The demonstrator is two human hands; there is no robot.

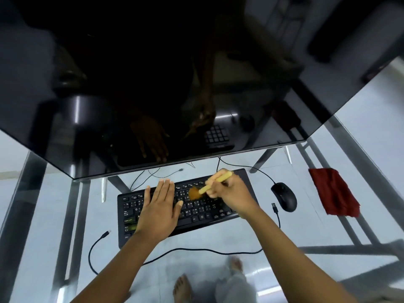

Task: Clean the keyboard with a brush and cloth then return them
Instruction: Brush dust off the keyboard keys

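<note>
Black keyboard (196,217): left hand (160,206) flat on keys, fingers straight; right hand (231,193) grips yellow brush (205,189), bristles on upper rows. Red cloth (334,193): at keyboard's 3 o'clock, beyond black mouse (284,196), on glass desk (306,228).

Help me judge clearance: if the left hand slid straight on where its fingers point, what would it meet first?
The left hand would likely meet the thin cables just past the keyboard, then the monitor; depth is unclear.

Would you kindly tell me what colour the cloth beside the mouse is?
The cloth is dark red, seen in the head view.
</note>
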